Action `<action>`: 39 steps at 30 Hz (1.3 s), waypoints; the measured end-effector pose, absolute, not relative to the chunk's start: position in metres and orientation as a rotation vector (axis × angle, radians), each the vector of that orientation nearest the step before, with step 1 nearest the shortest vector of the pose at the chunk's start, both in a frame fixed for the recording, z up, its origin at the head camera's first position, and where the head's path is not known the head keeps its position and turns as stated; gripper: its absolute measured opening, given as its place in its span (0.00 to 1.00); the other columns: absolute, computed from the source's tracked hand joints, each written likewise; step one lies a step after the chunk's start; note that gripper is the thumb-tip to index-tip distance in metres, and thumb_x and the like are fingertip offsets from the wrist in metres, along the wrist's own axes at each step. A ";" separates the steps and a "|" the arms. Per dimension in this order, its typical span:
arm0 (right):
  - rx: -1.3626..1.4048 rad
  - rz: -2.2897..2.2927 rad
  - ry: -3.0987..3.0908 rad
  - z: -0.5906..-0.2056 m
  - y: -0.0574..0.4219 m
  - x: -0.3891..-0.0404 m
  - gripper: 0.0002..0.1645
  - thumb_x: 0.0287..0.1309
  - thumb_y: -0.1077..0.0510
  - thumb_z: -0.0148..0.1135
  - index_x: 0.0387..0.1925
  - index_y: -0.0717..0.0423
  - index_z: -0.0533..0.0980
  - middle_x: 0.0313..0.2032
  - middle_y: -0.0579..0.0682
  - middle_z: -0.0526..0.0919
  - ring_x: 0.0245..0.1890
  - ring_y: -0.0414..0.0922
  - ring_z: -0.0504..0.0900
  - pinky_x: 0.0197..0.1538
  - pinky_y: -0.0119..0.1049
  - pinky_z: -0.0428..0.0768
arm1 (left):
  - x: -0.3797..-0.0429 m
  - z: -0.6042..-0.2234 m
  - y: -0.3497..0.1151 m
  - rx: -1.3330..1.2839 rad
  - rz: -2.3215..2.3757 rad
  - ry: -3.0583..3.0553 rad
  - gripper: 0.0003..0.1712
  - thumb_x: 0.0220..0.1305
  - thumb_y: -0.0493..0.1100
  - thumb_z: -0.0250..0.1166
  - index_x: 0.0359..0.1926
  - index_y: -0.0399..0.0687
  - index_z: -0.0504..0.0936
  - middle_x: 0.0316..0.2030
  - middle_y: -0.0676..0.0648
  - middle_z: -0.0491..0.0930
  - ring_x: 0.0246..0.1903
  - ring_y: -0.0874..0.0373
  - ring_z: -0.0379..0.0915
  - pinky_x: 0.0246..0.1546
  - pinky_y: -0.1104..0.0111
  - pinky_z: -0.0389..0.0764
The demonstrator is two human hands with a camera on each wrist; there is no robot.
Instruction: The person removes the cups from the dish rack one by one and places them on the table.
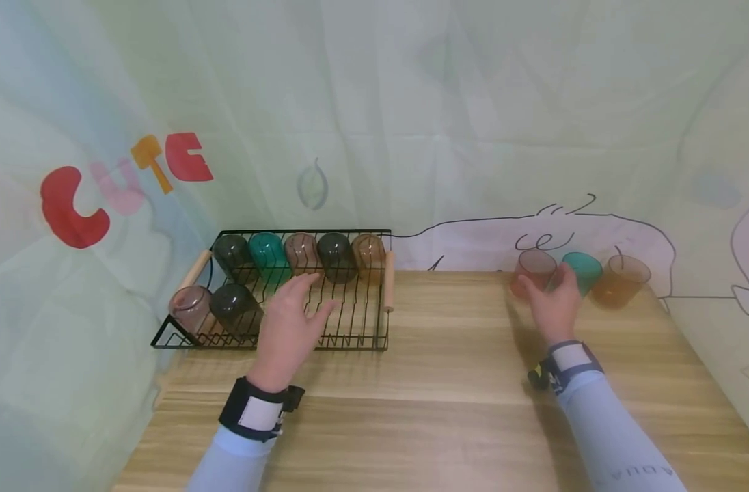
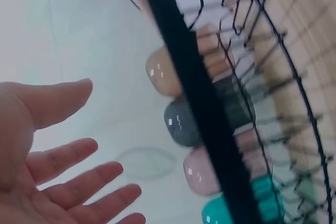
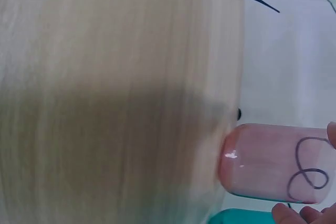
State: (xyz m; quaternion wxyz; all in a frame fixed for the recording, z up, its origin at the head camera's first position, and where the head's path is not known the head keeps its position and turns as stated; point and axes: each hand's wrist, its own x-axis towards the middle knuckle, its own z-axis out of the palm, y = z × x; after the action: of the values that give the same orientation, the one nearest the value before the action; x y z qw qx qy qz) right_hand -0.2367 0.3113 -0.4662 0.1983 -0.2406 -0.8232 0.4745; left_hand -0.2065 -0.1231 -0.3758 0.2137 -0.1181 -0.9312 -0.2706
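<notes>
My right hand (image 1: 555, 304) is at a clear pink cup (image 1: 537, 270), thumb in front of it and fingers beside the teal cup (image 1: 583, 270). In the right wrist view thumb and fingertips (image 3: 286, 214) lie on either side of the pink cup (image 3: 278, 163); firm contact cannot be made out. An amber cup (image 1: 620, 280) stands right of the teal one; all three are upright. My left hand (image 1: 288, 328) hovers over the front of a black wire rack (image 1: 350, 347), fingers spread, holding nothing. Beside it a dark grey cup (image 1: 233, 307) sits upside down.
The rack's back row holds several upside-down cups, among them a teal one (image 1: 268, 254) and an amber one (image 1: 370, 254). A pink cup (image 1: 191, 307) is at front left. Wooden handles (image 1: 389, 281) flank the rack. A printed curtain (image 1: 473, 137) hangs behind the wooden table (image 1: 436, 383).
</notes>
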 end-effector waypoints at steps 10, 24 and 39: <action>-0.598 1.311 -2.261 -0.442 0.300 -0.217 0.61 0.45 0.32 0.65 0.72 0.46 0.45 0.73 0.49 0.48 0.72 0.48 0.50 0.72 0.50 0.52 | -0.213 -0.372 -0.162 -0.130 -0.590 -2.604 0.43 0.52 0.52 0.71 0.66 0.43 0.64 0.67 0.28 0.53 0.68 0.29 0.40 0.61 0.32 0.49; -0.199 1.118 -2.616 -0.426 0.253 -0.182 0.53 0.47 0.27 0.59 0.68 0.51 0.59 0.73 0.54 0.44 0.72 0.60 0.47 0.66 0.66 0.53 | -0.226 -0.384 -0.193 0.055 -0.517 -2.708 0.48 0.52 0.57 0.69 0.70 0.50 0.57 0.70 0.27 0.41 0.67 0.23 0.28 0.59 0.28 0.42; 0.113 0.946 -2.816 -0.454 0.230 -0.167 0.54 0.45 0.24 0.57 0.67 0.49 0.61 0.70 0.60 0.55 0.69 0.61 0.55 0.66 0.66 0.54 | -0.234 -0.396 -0.205 0.143 -0.471 -2.799 0.48 0.53 0.57 0.68 0.70 0.51 0.56 0.70 0.25 0.39 0.67 0.23 0.26 0.57 0.26 0.43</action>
State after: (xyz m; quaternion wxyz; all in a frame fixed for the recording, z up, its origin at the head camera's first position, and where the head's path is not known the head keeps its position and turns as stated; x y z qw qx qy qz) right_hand -0.1668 0.2299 -0.4539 0.0842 0.0380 -0.9439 0.3171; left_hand -0.2339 -0.2051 -0.3956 0.1493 0.0496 -0.9738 -0.1640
